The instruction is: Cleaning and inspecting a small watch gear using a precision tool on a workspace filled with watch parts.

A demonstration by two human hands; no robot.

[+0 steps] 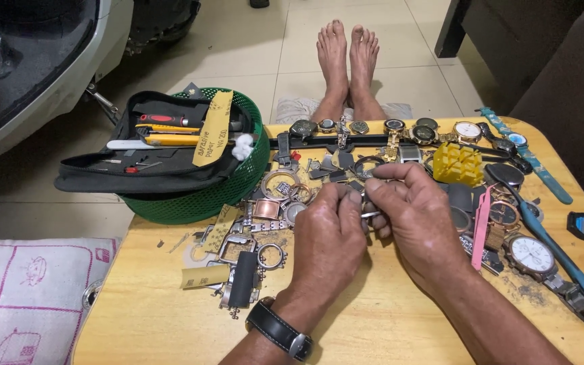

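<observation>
Both hands meet over the middle of the wooden table (386, 331), a little toward its far edge. The left hand (329, 233) has its fingers bent and pinched together around a small metal watch part (371, 214); only a short silver piece shows between the two hands, so I cannot tell exactly what kind of part it is. The right hand (410, 216) closes its thumb and first fingers on the same part from the other side, with the fingertips raised near a round watch case (369, 166) that lies just behind them. The left wrist wears a black strap watch (280, 329).

As a judgement, the work is somewhere in the middle: the part is held up off the table between the fingers, and nothing shows it joined or finished yet. Many pieces wait around the hands. A row of watches (400, 128) lies along the far edge, a yellow case holder (457, 164) stands toward the far right, and a white-faced watch (530, 255) lies near the right edge. Loose rings and cases (265, 209) are scattered left of the hands. At the far left corner a green basket (197, 199) carries a black tool pouch (150, 152).
</observation>
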